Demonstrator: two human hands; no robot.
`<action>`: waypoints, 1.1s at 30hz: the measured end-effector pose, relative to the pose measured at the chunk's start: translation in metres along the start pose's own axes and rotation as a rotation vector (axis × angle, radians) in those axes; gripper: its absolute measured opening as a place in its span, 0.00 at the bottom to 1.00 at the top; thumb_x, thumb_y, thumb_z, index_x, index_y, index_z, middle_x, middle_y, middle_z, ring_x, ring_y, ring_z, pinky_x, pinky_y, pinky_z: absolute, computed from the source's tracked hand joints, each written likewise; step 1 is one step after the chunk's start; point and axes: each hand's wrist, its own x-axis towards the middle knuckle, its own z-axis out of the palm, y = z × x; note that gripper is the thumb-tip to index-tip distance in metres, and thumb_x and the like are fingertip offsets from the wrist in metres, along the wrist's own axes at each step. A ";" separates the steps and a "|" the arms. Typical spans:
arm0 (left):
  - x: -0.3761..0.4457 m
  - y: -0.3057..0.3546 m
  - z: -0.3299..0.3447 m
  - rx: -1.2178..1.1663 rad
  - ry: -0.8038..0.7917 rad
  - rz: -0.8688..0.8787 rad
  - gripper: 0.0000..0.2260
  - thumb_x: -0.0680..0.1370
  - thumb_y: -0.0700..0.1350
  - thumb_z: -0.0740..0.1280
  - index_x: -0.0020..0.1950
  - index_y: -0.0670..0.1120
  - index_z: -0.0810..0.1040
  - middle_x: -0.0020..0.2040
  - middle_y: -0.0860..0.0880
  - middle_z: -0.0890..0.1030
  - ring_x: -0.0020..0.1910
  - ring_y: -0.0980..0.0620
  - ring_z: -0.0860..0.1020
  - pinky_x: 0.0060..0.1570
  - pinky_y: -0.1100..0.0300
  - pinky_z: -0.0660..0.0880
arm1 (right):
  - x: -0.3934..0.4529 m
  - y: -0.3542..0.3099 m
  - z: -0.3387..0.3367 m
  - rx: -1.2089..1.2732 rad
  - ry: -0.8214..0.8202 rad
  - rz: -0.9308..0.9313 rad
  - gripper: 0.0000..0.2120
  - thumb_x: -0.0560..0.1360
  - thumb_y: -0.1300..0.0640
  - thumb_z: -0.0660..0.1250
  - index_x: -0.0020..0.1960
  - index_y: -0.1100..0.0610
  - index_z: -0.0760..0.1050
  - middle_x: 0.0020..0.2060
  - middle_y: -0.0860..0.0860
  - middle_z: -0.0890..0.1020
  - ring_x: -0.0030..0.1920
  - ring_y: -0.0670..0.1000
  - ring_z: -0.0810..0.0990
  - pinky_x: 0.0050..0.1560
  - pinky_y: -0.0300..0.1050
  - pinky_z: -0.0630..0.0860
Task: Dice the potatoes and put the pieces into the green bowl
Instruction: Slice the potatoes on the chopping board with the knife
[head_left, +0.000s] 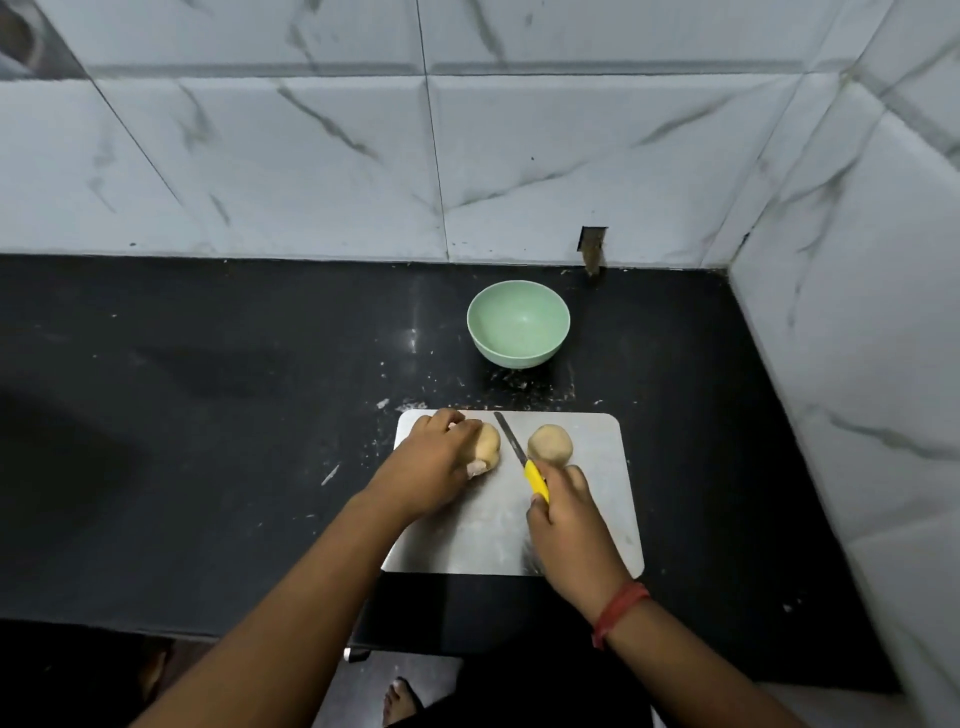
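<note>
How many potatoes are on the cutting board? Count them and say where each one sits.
2. One potato lies under the left hand on the board's left side, partly hidden. The other potato sits free to the right of the knife.

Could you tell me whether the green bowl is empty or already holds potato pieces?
Empty: the green bowl shows only its bare inside.
</note>
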 end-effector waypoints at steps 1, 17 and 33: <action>-0.001 -0.002 0.002 -0.010 0.015 -0.016 0.27 0.80 0.56 0.68 0.76 0.50 0.68 0.72 0.47 0.68 0.68 0.44 0.68 0.66 0.50 0.70 | 0.000 -0.002 0.002 -0.005 0.007 0.008 0.21 0.81 0.61 0.56 0.74 0.52 0.64 0.69 0.51 0.65 0.58 0.49 0.73 0.51 0.32 0.64; 0.002 -0.016 0.016 -0.148 0.082 0.051 0.23 0.77 0.53 0.73 0.68 0.46 0.73 0.65 0.49 0.75 0.60 0.45 0.71 0.60 0.51 0.70 | 0.002 -0.014 0.017 -0.208 -0.117 0.019 0.07 0.81 0.60 0.53 0.58 0.57 0.65 0.43 0.54 0.75 0.43 0.55 0.76 0.44 0.51 0.72; -0.002 -0.013 0.023 -0.247 0.168 0.044 0.23 0.79 0.56 0.70 0.68 0.45 0.73 0.63 0.50 0.74 0.58 0.49 0.70 0.58 0.54 0.69 | 0.032 -0.018 0.011 -0.308 -0.365 0.189 0.05 0.83 0.56 0.52 0.51 0.58 0.61 0.41 0.57 0.77 0.36 0.58 0.79 0.25 0.45 0.67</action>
